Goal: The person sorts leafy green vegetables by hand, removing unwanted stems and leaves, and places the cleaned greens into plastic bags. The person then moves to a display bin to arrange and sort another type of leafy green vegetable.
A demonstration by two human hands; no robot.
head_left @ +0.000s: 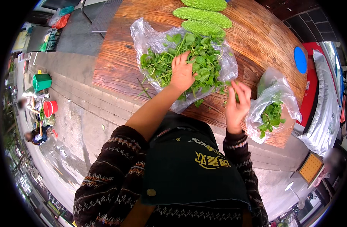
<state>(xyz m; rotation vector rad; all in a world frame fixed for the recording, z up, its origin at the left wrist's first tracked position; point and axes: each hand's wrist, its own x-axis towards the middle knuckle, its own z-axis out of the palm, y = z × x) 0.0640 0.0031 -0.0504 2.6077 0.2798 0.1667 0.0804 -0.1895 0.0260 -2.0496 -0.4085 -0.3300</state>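
Note:
A heap of leafy green herbs (204, 66), mint-like in look, lies on a spread clear plastic bag (230, 61) on a wooden table (111, 68). Into the heap reaches my left hand (183, 73), its fingertips partly hidden among stems, so its grip is unclear. My right hand (238, 102) is raised at the heap's right edge, thumb and fingers closed around a small green sprig (237, 95). Just right of that hand stands a second clear plastic bag (288, 106) with a smaller bunch of herbs (272, 116) inside. Loose stems and leaf bits lie on the wood near the heap.
Several bitter melons (203, 17) lie beyond the heap. A blue disc (300, 60) is at the table's right edge, near a silvery padded cover (322, 107). On the pavement at left, two people (38, 136) sit by a red bucket (50, 108) and a green bin (42, 82).

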